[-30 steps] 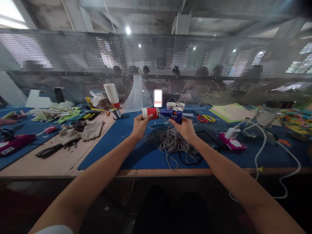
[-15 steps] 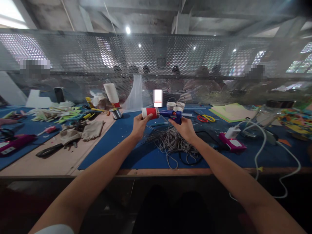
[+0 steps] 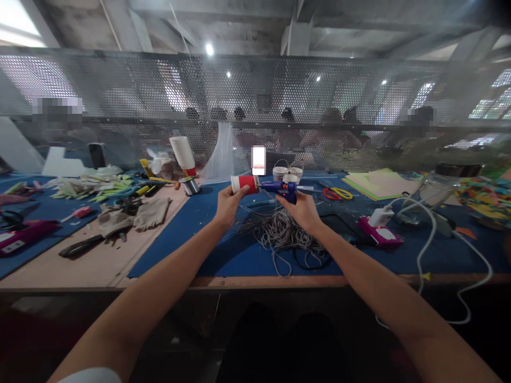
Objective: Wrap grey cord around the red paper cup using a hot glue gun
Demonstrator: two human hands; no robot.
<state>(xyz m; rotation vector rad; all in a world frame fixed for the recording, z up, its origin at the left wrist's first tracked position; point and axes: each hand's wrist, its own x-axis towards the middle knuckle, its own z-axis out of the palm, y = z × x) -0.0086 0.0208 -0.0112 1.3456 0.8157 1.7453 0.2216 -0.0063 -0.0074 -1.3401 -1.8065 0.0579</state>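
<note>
On my feed, the left hand [image 3: 227, 206] is clamped on a red-and-white paper cup [image 3: 246, 184], thumb along its near side, the cup tipped over sideways above the blue table mat [image 3: 167, 255]. The right hand [image 3: 302, 210] is wrapped around the handle of a blue plastic glue gun [image 3: 273, 186], its nozzle aimed left at the cup's right-hand end; I can't tell whether the tip touches. A translucent glue stick [image 3: 305, 188] pokes out of the gun's back.

Just under the right hand I see a tangled heap of thin grey cord [image 3: 279, 234]. Beyond the gun are small white cups with looped handles [image 3: 280, 173]. To the right of that grip lie scissors with red and yellow handles [image 3: 332, 194], and farther right, nearer me, a magenta power strip [image 3: 385, 238]. Left of the left hand, a leaning stack of white paper cups [image 3: 182, 151] rises above a shiny metal can [image 3: 190, 186]; nearer me and farther left lies a pale grey fabric glove [image 3: 151, 214].
</note>
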